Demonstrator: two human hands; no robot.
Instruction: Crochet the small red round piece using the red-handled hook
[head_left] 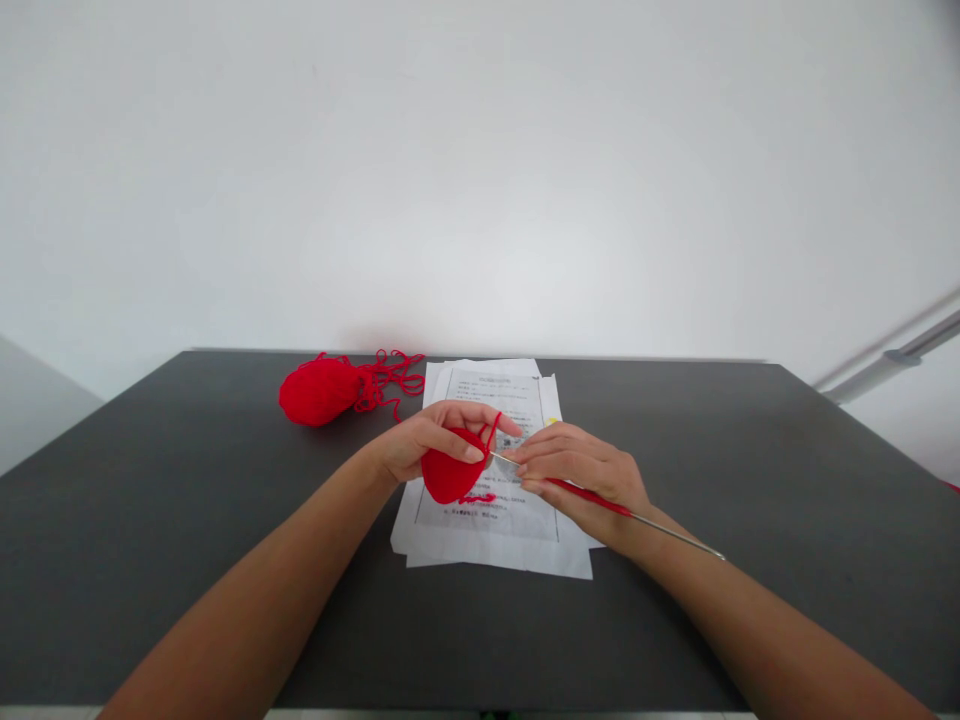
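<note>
My left hand (442, 435) pinches a round red crochet piece (450, 475) between thumb and fingers, and a strand of red yarn (493, 430) loops over its index finger. In my right hand (581, 470) is a crochet hook (592, 497) with a red grip and metal ends. The hook's tip meets the piece's right edge beside my left thumb; whether it passes through a stitch is too small to tell. A short red yarn tail (478, 498) hangs below the piece.
Printed paper sheets (495, 555) lie under my hands on the dark table (345, 620). Behind my left hand sits a red yarn ball (319, 391) with loose, tangled strands (394, 372). A white wall (480, 200) rises behind the table, and a grey rail (892, 362) is at the right.
</note>
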